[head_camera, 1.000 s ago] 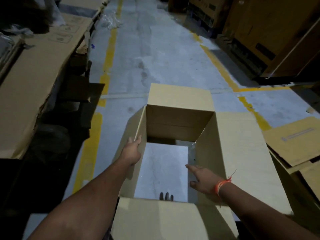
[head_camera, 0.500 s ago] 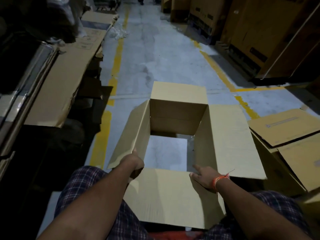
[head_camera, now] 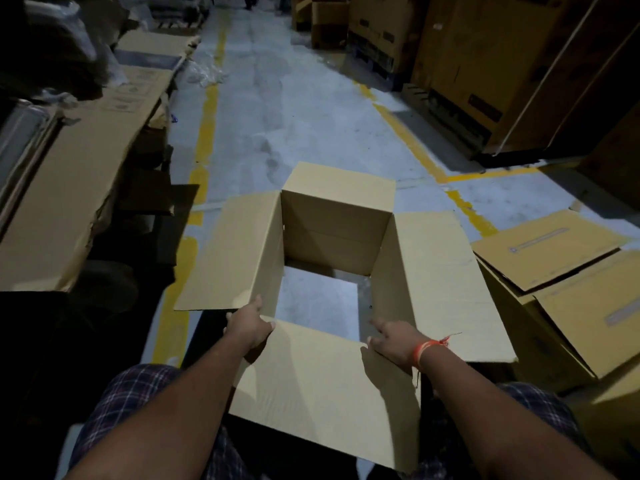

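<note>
The open cardboard box (head_camera: 337, 233) sits on the floor (head_camera: 311, 109) before the person's knees. Its left flap (head_camera: 232, 254), steeper a moment ago, now splays outward. The left hand (head_camera: 247, 325) has its fingers curled round the near-left corner, and the right hand (head_camera: 393, 342) pinches the near flap (head_camera: 322, 386).

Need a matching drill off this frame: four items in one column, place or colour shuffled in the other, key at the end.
Items
1. left hand
2. right hand
3. wrist thread
4. floor line

Place or colour
A. yellow
B. at the near-right corner of the cardboard box
C. orange
D. at the near-left corner of the cardboard box

Pairs: 1-D, 2-B, 3-C, 4-A
</note>
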Motion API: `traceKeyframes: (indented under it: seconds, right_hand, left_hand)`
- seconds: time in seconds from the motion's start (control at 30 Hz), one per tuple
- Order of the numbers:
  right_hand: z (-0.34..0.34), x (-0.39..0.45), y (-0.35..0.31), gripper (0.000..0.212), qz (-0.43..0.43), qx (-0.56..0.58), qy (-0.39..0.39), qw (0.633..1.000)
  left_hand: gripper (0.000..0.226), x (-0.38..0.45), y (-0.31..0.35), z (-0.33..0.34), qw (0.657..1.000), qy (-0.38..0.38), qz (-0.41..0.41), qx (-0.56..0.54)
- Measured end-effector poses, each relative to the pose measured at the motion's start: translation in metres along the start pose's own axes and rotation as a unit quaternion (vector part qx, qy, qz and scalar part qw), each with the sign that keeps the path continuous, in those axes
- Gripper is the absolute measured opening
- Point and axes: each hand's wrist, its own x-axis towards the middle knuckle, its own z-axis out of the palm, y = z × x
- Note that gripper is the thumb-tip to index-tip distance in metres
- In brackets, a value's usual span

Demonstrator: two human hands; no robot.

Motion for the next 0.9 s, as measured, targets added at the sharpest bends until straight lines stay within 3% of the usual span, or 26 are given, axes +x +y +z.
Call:
traceKeyframes:
  seconds: [0.1, 0.27, 0.63, 0.9]
  right_hand:
    - [-0.031, 0.002, 0.014, 0.061, 0.004, 0.021, 0.044, 0.999]
    - [-0.064, 0.004, 0.054, 0.053, 0.048, 0.079, 0.118, 0.989]
    - [-0.092, -0.001, 0.146, 0.045, 0.178, 0.214, 0.219, 0.935]
    - [-0.09, -0.005, 0.163, 0.049, 0.178, 0.283, 0.193, 0.922]
  left_hand:
    - [0.085, 0.012, 0.015, 0.002, 1.0, 0.003, -0.023, 0.019]
    - [0.054, 0.023, 0.043, 0.008, 0.999, 0.02, -0.01, 0.032]
    - [0.063, 0.036, 0.062, 0.02, 0.999, 0.038, 0.016, 0.022]
    - [0.088, 0.032, 0.063, 0.022, 0.999, 0.039, 0.026, -0.007]
